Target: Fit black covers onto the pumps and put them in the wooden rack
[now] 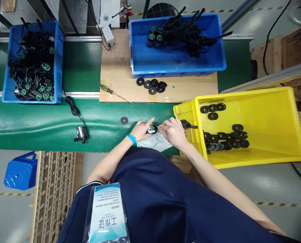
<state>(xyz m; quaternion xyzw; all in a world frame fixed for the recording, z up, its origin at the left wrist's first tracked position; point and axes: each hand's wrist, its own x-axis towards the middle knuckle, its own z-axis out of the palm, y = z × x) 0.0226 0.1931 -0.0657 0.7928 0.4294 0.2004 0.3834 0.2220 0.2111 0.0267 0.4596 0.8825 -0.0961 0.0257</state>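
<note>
Above a white cloth (155, 141) at the bench's near edge, my left hand (140, 131) grips a small round motor (152, 129), its green circuit board facing up. From the right, my right hand (172, 131) pinches the black cable at the motor's side; the fingertips cover the exact spot. Beyond that hand, a coiled black cable (186, 124) lies against the yellow bin. A slotted black disc (124, 120) rests on the green mat, left of my left hand.
Left on the mat stands a black motor unit (81, 133) with its cable. A screwdriver (112, 92) and several black rings (152, 84) lie on cardboard (116, 67). Blue bins (140, 64) (58, 64) hold cabled motors; the yellow bin (266, 114) at right holds black discs.
</note>
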